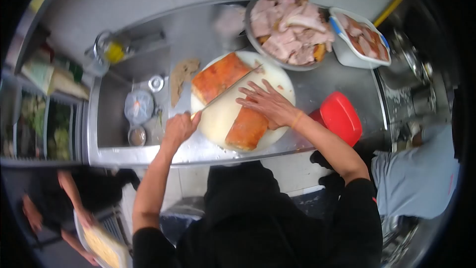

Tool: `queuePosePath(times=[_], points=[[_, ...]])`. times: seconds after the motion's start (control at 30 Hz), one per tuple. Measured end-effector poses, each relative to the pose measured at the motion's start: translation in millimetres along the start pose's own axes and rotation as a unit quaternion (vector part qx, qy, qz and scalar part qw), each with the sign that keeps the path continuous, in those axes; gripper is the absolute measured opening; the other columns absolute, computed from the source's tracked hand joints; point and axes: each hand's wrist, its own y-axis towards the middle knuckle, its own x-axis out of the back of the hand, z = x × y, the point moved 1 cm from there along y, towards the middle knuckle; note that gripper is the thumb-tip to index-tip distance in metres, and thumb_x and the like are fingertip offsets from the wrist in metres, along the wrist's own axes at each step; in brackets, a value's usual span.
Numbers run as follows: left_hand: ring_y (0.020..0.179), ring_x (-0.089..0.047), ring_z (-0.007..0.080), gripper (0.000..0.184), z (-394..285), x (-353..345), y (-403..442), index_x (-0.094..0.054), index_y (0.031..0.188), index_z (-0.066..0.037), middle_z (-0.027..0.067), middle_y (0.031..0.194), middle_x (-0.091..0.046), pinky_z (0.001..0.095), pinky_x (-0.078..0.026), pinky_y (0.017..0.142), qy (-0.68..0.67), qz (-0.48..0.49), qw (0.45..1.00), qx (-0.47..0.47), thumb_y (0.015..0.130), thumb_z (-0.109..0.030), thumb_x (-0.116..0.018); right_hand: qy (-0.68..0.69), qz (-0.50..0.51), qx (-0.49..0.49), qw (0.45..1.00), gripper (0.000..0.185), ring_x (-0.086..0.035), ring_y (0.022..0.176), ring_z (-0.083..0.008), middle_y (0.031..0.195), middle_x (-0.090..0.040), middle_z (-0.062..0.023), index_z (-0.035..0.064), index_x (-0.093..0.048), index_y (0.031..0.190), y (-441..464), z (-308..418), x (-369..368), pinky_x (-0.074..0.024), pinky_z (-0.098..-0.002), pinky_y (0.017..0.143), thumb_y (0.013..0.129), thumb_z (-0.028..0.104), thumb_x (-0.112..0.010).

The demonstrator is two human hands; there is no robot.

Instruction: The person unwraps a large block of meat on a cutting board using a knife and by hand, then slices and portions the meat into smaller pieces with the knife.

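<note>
The work in hand, judged to be cutting meat, appears part done. On the round white board (214, 128), set against the bench's (312, 83) front edge, lie two uncut-looking slabs: the far slab (218, 80) at the board's back-left edge, the near slab (248, 128) towards its front edge. The left hand (181, 128) has its fingers wrapped round the handle of the knife (224, 93), whose blade runs along the far slab's right side; contact cannot be confirmed. The right hand (271, 105) bears on the near slab's back end, fingers spread. Cut meat fills the bowl (254, 43) at the bench's back edge and the tub (349, 55) at its back-right corner; both slabs seemingly remain to be cut. The bowl crowds the board's back-right edge, and the red container (342, 116) near the bench's front edge sits just beside the right forearm. A sink (111, 114) occupies the bench's left end. A person in a grey shirt (416, 173) stands beyond the right edge.
</note>
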Motion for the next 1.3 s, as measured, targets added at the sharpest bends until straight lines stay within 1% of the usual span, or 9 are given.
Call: queuePosePath(times=[0.1, 0.23, 0.37, 0.5, 0.73, 0.9, 0.97, 1.07, 1.3], points=[[0.066, -0.068, 0.0468, 0.057, -6.0, 6.8, -4.0, -0.067, 0.077, -0.002, 0.0285, 0.069, -0.066, 0.0529, -0.056, 0.064, 0.011, 0.038, 0.999, 0.025, 0.098, -0.053, -0.054, 0.148, -0.084, -0.137, 0.976, 0.093, -0.029, 0.149, -0.0365, 0.154, -0.040, -0.0159, 0.0126, -0.046, 0.146, -17.2, -25.5, -1.5, -0.0227, -0.0491, 0.122, 0.063, 0.023, -0.087], [0.072, -0.068, 0.0501, 0.059, -22.3, 17.5, -18.7, -0.068, 0.079, -0.001, 0.0311, 0.073, -0.067, 0.0574, -0.054, 0.070, 0.006, 0.067, 0.995, 0.077, 0.099, -0.054, -0.050, 0.341, -0.484, -0.451, 0.668, 0.092, -0.025, 0.151, -0.0380, 0.156, -0.035, -0.0245, 0.0007, -0.036, 0.149, -63.9, -51.4, -75.5, -0.0218, -0.0412, 0.122, 0.075, 0.029, -0.083], [0.079, -0.068, 0.0503, 0.064, -25.8, 17.5, -26.5, -0.069, 0.084, 0.000, 0.0323, 0.076, -0.067, 0.0583, -0.052, 0.078, 0.016, 0.111, 0.988, 0.102, 0.100, -0.057, -0.045, 0.451, -0.610, -0.512, 0.404, 0.096, -0.020, 0.151, -0.0400, 0.158, -0.026, -0.0311, -0.0104, -0.023, 0.152, -66.3, -64.9, -123.0, -0.0156, -0.0413, 0.124, 0.083, 0.027, -0.077], [0.082, -0.068, 0.0504, 0.067, -27.7, 17.5, -26.5, -0.070, 0.087, 0.002, 0.0325, 0.078, -0.068, 0.0579, -0.052, 0.080, 0.013, 0.122, 0.986, 0.113, 0.101, -0.058, -0.041, 0.377, -0.677, -0.551, 0.310, 0.108, -0.005, 0.154, -0.0360, 0.165, -0.004, -0.0271, -0.0085, -0.003, 0.157, -67.1, -52.9, -90.7, -0.0062, -0.0389, 0.125, 0.081, 0.019, -0.075], [0.082, -0.066, 0.0524, 0.067, -36.1, 15.8, -32.4, -0.068, 0.090, 0.002, 0.0322, 0.080, -0.067, 0.0597, -0.050, 0.078, 0.018, 0.112, 0.986, 0.120, 0.102, -0.058, -0.040, 0.295, -0.558, -0.597, 0.496, 0.113, 0.000, 0.155, -0.0409, 0.165, 0.002, -0.0296, -0.0002, 0.004, 0.159, -98.5, -43.4, -145.6, -0.0040, -0.0454, 0.125, 0.083, 0.019, -0.077], [0.080, -0.064, 0.0531, 0.067, -40.3, 16.5, -34.1, -0.065, 0.085, 0.002, 0.0319, 0.079, -0.067, 0.0608, -0.049, 0.072, 0.022, 0.103, 0.989, 0.103, 0.102, -0.059, -0.041, 0.378, -0.397, -0.503, 0.668, 0.072, -0.056, 0.130, -0.0338, 0.136, -0.061, -0.0213, 0.0027, -0.045, 0.147, -152.5, 90.0, -164.7, -0.0451, -0.0431, 0.107, 0.084, 0.015, -0.078], [0.079, -0.064, 0.0531, 0.067, -41.6, 17.2, -33.8, -0.065, 0.084, 0.002, 0.0318, 0.079, -0.067, 0.0606, -0.049, 0.071, 0.011, 0.102, 0.989, 0.104, 0.101, -0.059, -0.041, 0.387, -0.473, -0.601, 0.515, 0.046, -0.069, 0.102, -0.0209, 0.106, -0.072, -0.0126, 0.0033, -0.060, 0.128, -170.7, 118.7, -223.6, -0.0556, -0.0328, 0.086, 0.087, 0.012, -0.077], [0.079, -0.064, 0.0536, 0.068, -41.6, 18.2, -34.8, -0.066, 0.085, 0.002, 0.0320, 0.079, -0.067, 0.0603, -0.049, 0.072, -0.008, 0.109, 0.990, 0.094, 0.101, -0.060, -0.041, 0.319, -0.505, -0.639, 0.485, 0.047, -0.067, 0.098, -0.0185, 0.119, -0.064, -0.0151, 0.0030, -0.058, 0.124, -173.1, 105.2, -175.9, -0.0563, -0.0285, 0.074, 0.085, 0.015, -0.080], [0.082, -0.066, 0.0517, 0.068, -35.1, 3.6, -43.0, -0.067, 0.090, 0.001, 0.0320, 0.081, -0.068, 0.0587, -0.051, 0.076, -0.035, 0.109, 0.989, 0.095, 0.099, -0.062, -0.043, 0.493, -0.671, -0.516, 0.202, 0.065, -0.062, 0.103, -0.0195, 0.118, -0.061, -0.0091, 0.0062, -0.039, 0.140, -139.6, -46.4, -176.8, -0.0555, -0.0304, 0.064, 0.087, 0.015, -0.076]])
